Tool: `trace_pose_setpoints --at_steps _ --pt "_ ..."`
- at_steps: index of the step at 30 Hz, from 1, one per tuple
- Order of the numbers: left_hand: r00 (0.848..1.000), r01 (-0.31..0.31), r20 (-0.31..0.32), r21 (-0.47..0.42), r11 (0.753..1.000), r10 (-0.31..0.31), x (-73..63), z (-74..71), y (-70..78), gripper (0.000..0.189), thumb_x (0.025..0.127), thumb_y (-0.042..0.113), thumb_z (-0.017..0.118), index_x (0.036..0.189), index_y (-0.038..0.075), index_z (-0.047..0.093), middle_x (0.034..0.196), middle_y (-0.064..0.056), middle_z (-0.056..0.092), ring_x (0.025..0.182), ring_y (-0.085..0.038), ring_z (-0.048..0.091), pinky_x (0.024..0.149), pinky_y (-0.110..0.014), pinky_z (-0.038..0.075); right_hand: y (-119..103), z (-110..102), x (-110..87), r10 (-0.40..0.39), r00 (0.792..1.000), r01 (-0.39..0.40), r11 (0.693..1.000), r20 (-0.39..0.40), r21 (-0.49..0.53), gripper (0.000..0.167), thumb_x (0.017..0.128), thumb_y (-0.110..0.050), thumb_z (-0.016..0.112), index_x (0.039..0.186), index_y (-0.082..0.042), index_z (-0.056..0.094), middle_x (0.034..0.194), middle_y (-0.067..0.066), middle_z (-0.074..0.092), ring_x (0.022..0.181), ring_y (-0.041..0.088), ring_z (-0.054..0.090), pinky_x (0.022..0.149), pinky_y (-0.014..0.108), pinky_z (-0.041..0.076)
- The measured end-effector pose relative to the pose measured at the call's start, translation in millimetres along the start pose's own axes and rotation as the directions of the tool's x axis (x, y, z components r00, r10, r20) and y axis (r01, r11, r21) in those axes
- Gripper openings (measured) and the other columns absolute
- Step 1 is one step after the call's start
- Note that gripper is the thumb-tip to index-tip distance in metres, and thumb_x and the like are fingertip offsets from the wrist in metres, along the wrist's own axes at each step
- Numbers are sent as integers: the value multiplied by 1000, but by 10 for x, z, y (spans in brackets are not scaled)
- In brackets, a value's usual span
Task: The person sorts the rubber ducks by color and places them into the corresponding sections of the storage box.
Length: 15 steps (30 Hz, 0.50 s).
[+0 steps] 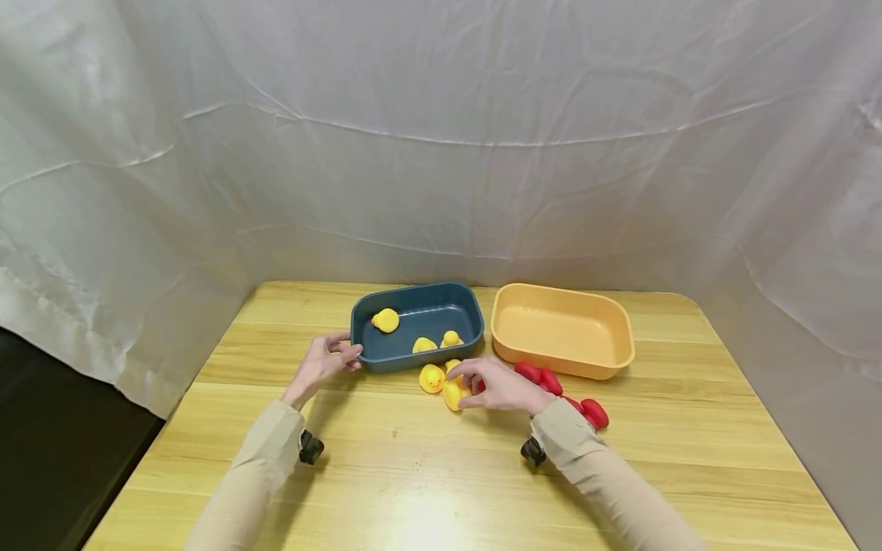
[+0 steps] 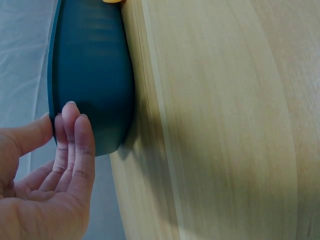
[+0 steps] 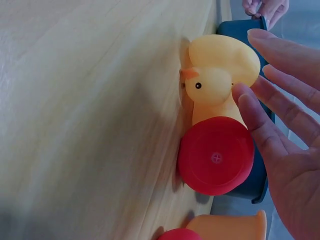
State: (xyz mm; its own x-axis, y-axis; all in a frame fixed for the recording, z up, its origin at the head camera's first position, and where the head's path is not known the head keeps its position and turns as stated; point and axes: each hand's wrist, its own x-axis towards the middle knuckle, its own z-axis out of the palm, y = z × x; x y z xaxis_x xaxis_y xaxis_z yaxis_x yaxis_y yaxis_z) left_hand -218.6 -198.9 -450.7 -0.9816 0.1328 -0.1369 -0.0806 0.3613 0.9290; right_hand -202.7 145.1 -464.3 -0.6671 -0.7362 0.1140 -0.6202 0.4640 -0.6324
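Observation:
My left hand (image 1: 325, 363) pinches the left end of a dark blue tub (image 2: 95, 65), thumb outside the rim and fingertips against the wall. Three yellow rubber ducks lie in that tub, one at the left (image 1: 387, 320) and two along the front wall. Just in front of it on the table, my right hand (image 1: 501, 384) reaches over more rubber ducks. In the right wrist view its thumb tip is right at the head of one duck (image 3: 210, 87), and its spread fingers reach toward another duck (image 3: 222, 52). A round red piece (image 3: 216, 156) sits close below the thumb.
An orange tub (image 1: 561, 325) stands to the right of the blue one. Several red rubber pieces (image 1: 594, 413) lie in front of it, partly hidden by the right hand and sleeve. A grey-white curtain (image 1: 468, 191) hangs behind the wooden table.

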Motion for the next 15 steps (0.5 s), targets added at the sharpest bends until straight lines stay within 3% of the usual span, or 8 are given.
trace_pose_setpoints --at_steps 6,15 --pt "1000 1 5 -6 1000 -1 -5 2 3 59 101 12 61 148 -14 37 96 -18 72 74 -14 73 85 -40 63 -12 32 10 -7 1000 8 999 26 -43 39 82 -15 84 118 -5 71 93 6 66 68 21 58 59 14 41" --pt "1000 -4 5 1 1000 4 2 9 -9 59 101 10 60 148 -15 36 91 -12 72 73 -13 73 84 -39 63 -31 80 24 5 999 -1 995 33 -97 44 83 -16 83 123 -3 70 112 6 67 63 4 47 58 13 37"
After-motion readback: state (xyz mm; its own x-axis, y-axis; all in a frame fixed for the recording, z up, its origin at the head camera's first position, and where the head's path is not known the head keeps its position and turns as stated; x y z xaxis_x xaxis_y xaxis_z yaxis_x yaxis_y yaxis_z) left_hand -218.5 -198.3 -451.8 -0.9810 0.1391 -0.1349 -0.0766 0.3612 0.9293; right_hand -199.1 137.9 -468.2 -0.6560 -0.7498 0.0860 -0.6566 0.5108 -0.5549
